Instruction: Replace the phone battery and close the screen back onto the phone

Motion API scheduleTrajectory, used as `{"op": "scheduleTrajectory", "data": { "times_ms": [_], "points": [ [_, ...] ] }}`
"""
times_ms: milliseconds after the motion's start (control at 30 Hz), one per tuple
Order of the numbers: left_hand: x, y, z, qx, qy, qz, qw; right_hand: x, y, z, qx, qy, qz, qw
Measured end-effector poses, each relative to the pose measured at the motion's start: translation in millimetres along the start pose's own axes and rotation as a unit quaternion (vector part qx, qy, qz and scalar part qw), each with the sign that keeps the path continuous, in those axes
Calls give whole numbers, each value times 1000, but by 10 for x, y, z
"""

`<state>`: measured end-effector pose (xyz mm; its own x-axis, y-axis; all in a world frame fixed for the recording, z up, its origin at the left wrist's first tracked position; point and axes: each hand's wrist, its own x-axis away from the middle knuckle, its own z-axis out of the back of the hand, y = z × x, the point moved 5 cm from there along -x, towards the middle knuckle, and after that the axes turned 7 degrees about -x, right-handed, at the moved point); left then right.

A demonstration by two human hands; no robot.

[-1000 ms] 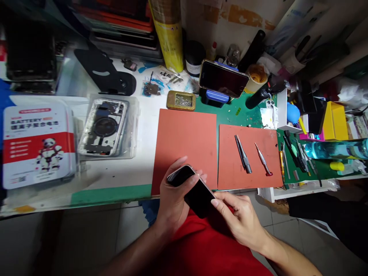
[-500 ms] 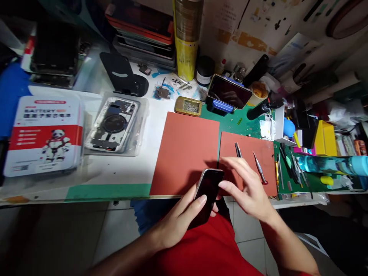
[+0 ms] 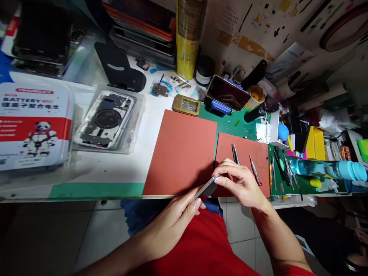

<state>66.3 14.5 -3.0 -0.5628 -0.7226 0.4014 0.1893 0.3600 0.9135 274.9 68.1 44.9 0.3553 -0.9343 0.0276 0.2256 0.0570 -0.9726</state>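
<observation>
A dark phone with a metal edge [image 3: 207, 188] is tilted on its side above the bench's front edge. My left hand [image 3: 179, 214] is closed round its lower end, thumb on one face. My right hand [image 3: 237, 182] pinches the far top corner between thumb and fingers. Beneath and beyond the phone lies a large reddish-brown mat [image 3: 184, 149]. A smaller mat [image 3: 244, 143] to its right bears tweezers [image 3: 235, 154] and a pen-like tool [image 3: 254, 169], just beyond my right hand.
An opened phone housing [image 3: 106, 119] on a clear tray and a battery box [image 3: 34, 126] are at left. Behind the mats stand a small tin [image 3: 186, 105] and a propped phone [image 3: 228, 92]. A blue bottle [image 3: 327, 169] lies at right, near several tools.
The phone has turned so its edge faces up and its screen is mostly out of sight. My right hand has moved in and closed on its corner. The view has shifted slightly.
</observation>
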Motion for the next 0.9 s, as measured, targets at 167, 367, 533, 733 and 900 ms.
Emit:
{"op": "scheduleTrajectory", "data": {
  "times_ms": [167, 367, 533, 733, 900],
  "points": [
    [-11, 27, -4, -5, 16, -13, 1000, 6, -19, -11, 24, -8, -6, 1000],
    [-47, 59, -10, -37, 36, -40, 998, -9, -42, -148, 47, -30, -17, 998],
    [-23, 75, 36, -38, 34, -36, 998, -5, 31, -96, -16, -7, -50, 999],
    [64, 18, 169, -7, 73, -20, 997, 73, 164, 32, -47, 61, -79, 994],
    [58, 22, 145, 30, 61, -8, 998, 66, 87, -3, 20, 18, -21, 999]
  ]
}}
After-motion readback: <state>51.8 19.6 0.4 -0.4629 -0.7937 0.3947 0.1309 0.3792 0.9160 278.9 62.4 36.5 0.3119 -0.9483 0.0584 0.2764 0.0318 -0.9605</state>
